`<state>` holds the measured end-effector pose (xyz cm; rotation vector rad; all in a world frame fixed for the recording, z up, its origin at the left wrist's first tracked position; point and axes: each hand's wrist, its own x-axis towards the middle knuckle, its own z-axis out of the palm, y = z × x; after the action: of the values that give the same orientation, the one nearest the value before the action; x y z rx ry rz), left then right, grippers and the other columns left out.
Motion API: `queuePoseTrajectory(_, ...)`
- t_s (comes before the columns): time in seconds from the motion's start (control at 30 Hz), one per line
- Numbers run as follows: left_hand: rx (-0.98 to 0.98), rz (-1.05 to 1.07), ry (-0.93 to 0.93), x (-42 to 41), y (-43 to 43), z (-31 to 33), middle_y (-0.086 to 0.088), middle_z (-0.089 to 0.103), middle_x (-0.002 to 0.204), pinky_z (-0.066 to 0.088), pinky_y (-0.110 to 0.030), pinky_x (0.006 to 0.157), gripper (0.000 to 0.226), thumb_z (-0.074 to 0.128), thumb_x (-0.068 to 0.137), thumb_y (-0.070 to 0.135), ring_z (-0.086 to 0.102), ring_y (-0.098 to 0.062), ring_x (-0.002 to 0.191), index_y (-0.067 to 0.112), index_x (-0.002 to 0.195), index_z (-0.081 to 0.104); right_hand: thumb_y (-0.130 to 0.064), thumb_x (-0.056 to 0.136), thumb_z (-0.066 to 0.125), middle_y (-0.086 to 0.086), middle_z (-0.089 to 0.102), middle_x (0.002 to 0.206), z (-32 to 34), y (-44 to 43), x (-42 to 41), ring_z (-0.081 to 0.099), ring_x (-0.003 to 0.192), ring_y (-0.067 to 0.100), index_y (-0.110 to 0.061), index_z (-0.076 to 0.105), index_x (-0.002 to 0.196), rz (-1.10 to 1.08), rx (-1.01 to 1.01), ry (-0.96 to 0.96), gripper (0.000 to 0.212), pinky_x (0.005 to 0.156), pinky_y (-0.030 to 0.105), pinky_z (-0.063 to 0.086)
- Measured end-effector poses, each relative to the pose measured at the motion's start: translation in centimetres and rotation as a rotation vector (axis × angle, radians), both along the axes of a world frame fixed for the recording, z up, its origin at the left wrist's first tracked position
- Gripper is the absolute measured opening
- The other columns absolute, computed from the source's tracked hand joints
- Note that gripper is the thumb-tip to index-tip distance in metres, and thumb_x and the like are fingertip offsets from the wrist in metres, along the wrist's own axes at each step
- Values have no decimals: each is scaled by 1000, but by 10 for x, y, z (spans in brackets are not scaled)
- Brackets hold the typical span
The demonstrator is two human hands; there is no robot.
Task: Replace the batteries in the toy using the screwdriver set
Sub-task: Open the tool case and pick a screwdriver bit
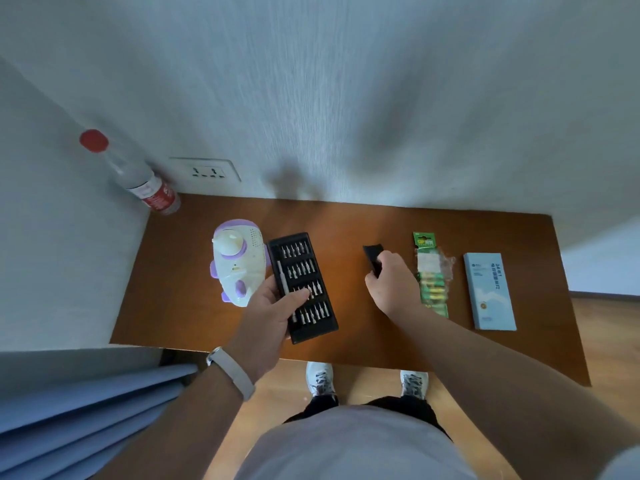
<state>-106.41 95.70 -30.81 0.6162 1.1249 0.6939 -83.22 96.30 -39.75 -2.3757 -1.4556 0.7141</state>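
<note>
A pale, textured wall closes off the back and left of a brown wooden tabletop [194, 271]. In the far left corner stands a clear plastic bottle [145, 181] with a red cap and red label, and beside it a white socket [207, 171] is set into the wall. Next comes the rounded white-and-purple plastic toy [239, 265], lying on the tabletop; its near end is partly covered by the left hand [273, 306]. That hand grips the left edge of a black rectangular tray [304, 268] of metal screwdriver bits, with the thumb laid across the rows and the fingers hidden underneath. A slim grey driver [285, 289] lies along the tray's left side. Whether the tray rests on the wood or is lifted cannot be told.

Well apart to the right, the right hand [394, 282] curls its fingers onto a flat black piece [372, 254], most of it hidden beneath them. Just beside that hand lies a green battery pack [431, 271] in crinkled clear plastic, then a pale blue rectangular box [488, 292], its print too small to read.
</note>
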Motion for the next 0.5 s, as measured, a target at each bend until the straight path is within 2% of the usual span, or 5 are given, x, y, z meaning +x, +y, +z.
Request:
queuePoseTrajectory(0.07, 2, -15, 6, 0, 2, -3, -10, 77, 112, 62, -44, 76, 29, 75, 78, 17, 75, -31, 103, 32, 103, 77, -30, 92, 63, 2, 54, 102, -6, 0, -4, 59, 87, 23, -15, 55, 106, 9, 18, -21, 22, 69, 38, 52)
queuePoseTrajectory(0.13, 5, -25, 11, 1, 4, -4, -10, 77, 112, 62, -44, 76, 30, 75, 78, 17, 75, -30, 103, 34, 101, 77, -34, 93, 63, 3, 56, 106, -12, -2, -7, 59, 92, 22, -13, 58, 113, 35, 22, -31, 29, 68, 31, 47)
queuePoseTrajectory(0.33, 28, -57, 8, 5, 9, -5, -10, 78, 109, 62, -42, 74, 28, 73, 79, 18, 76, -29, 100, 34, 102, 77, -26, 96, 61, 9, 54, 122, -16, -8, -6, 57, 107, 24, -5, 53, 136, 201, -10, -12, 46, 84, 27, 45)
queuePoseTrajectory(0.43, 40, -59, 30, 10, 11, -4, -9, 78, 109, 62, -40, 73, 34, 74, 78, 19, 76, -29, 100, 27, 111, 73, -25, 97, 58, 8, 52, 124, -5, -5, -4, 57, 103, 22, -5, 50, 139, 224, -52, 50, 47, 82, 26, 44)
queuePoseTrajectory(0.5, 50, -61, 47, 15, 12, -1, -9, 78, 109, 62, -45, 77, 42, 75, 77, 21, 75, -31, 101, 22, 118, 67, -25, 98, 56, 6, 53, 124, 11, -4, -2, 57, 97, 19, -7, 51, 137, 204, -57, 134, 43, 81, 29, 46)
